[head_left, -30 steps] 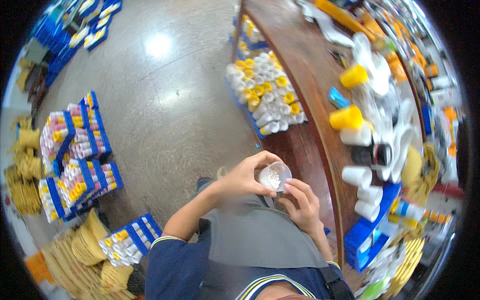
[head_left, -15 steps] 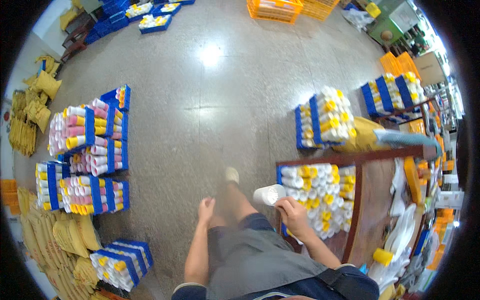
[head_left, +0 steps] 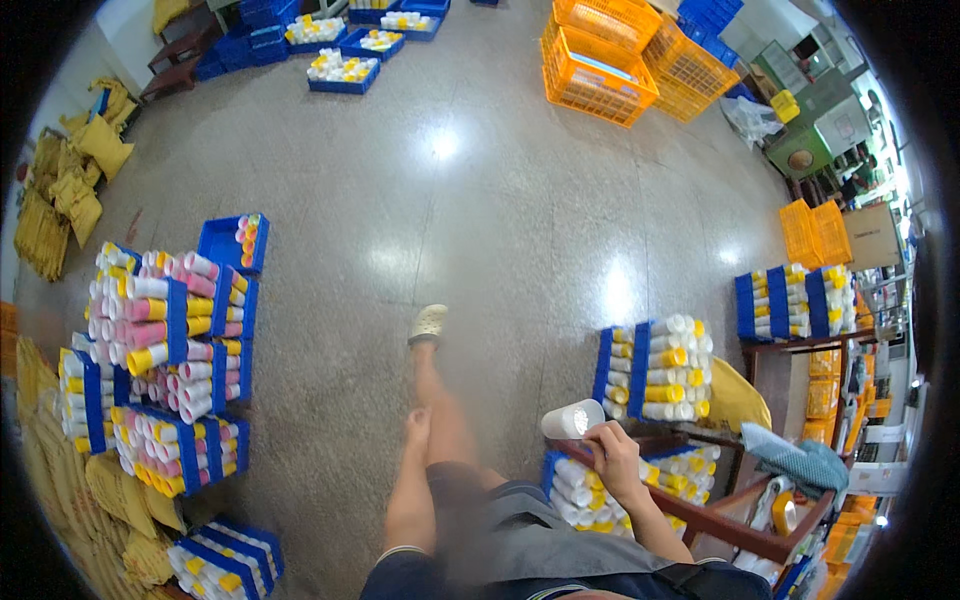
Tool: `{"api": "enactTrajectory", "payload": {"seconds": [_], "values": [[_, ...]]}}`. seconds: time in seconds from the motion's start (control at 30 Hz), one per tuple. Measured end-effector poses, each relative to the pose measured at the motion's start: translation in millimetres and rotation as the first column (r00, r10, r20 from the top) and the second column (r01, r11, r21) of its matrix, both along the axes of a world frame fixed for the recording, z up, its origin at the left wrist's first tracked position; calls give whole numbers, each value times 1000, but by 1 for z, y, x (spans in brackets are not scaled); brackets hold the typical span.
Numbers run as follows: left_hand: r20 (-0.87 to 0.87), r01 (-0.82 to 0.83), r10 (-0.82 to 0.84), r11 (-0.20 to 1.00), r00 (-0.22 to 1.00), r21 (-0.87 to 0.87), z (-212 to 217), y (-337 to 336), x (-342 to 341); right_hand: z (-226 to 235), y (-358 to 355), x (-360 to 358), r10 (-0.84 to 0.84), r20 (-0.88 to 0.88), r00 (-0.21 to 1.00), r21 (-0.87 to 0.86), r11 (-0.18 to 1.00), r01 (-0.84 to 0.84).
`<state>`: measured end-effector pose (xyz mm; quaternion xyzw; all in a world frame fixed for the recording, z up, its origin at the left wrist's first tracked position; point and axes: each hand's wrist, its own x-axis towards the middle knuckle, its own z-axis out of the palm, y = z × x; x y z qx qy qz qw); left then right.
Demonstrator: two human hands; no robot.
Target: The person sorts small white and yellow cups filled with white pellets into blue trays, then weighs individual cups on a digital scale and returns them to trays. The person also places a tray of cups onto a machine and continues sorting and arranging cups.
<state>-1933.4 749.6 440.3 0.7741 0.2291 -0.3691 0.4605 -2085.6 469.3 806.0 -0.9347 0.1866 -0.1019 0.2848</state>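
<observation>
My right hand (head_left: 615, 460) is closed around a white cylindrical tube (head_left: 572, 419), its open end turned toward the floor on my left. It holds the tube just over the corner of a brown wooden table (head_left: 705, 520). Away from the tube, my left hand (head_left: 418, 425) is low beside my bare knee with nothing in it; it looks blurred. One leg stretches forward and ends in a pale sandal (head_left: 428, 325). Blue trays of white and yellow tubes (head_left: 655, 370) stand right behind the held tube.
Stacks of blue trays with white, yellow and pink tubes (head_left: 170, 360) fill the floor at left. Further trays (head_left: 790, 300) sit at right, orange crates (head_left: 600, 70) at the back, yellow sacks (head_left: 80, 160) far left. A teal cloth (head_left: 800, 460) lies on the table.
The view has swung from the table to the floor. My left hand let go of the tube and dropped to my leg; my right hand kept the tube and moved it rightward.
</observation>
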Motion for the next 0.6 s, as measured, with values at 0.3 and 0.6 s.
{"api": "enactTrajectory", "payload": {"seconds": [0.3, 0.6], "values": [[8, 138, -139, 987, 990, 86, -115, -175, 184, -45, -143, 265, 34, -148, 988, -91, 995, -48], [-450, 127, -104, 992, 887, 21, -79, -224, 307, -62, -293, 539, 66, -223, 973, 10, 998, -65]]}}
